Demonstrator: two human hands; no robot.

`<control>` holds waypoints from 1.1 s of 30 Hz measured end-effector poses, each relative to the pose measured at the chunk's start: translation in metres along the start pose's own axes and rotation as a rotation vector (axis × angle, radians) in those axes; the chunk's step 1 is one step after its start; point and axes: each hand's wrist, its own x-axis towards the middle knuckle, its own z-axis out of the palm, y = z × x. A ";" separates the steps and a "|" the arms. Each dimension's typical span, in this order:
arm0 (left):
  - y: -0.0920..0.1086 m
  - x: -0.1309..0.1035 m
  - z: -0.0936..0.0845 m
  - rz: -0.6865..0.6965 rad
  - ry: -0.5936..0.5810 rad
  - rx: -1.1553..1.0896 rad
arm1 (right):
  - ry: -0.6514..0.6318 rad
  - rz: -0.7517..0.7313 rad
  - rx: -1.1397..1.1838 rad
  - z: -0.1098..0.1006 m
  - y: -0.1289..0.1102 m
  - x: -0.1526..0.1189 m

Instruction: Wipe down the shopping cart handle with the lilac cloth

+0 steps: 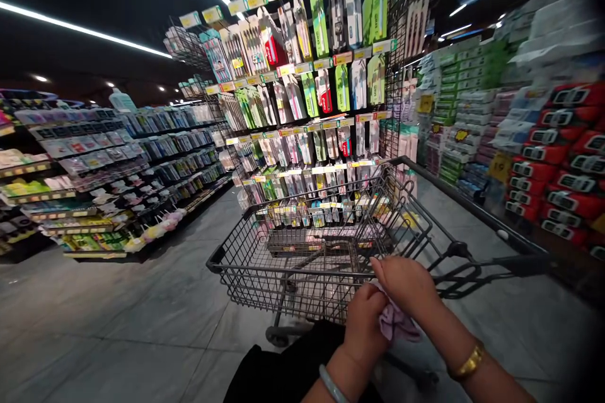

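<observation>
A purple cloth (397,322) hangs bunched between my two hands at the near side of a dark wire shopping cart (297,272). My left hand (366,321), with a pale bangle on its wrist, is closed on the cloth. Just above and to the right, my right hand (407,280), with a gold bangle on its wrist, is curled over the cloth beside the cart's rim. Its fingertips are partly hidden, so whether it grips the cloth or the rim I cannot make out. The cart basket shows no goods inside its wire mesh.
Beyond the cart stands a rack (302,119) hung with packaged toothbrushes. Shelves of small goods (174,151) line the left side. Stacked red packs (543,170) and green packs (449,85) stand on the right. Grey floor tiles (118,334) show at the left.
</observation>
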 end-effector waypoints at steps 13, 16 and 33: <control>0.008 -0.001 -0.001 -0.083 -0.038 0.001 | -0.008 0.058 0.031 0.001 -0.003 0.001; 0.004 0.002 -0.002 -0.134 -0.070 0.018 | 0.046 0.004 0.114 -0.002 0.003 0.001; 0.066 0.030 -0.064 -0.551 -0.255 -0.720 | 0.450 -0.068 0.476 -0.010 0.035 -0.089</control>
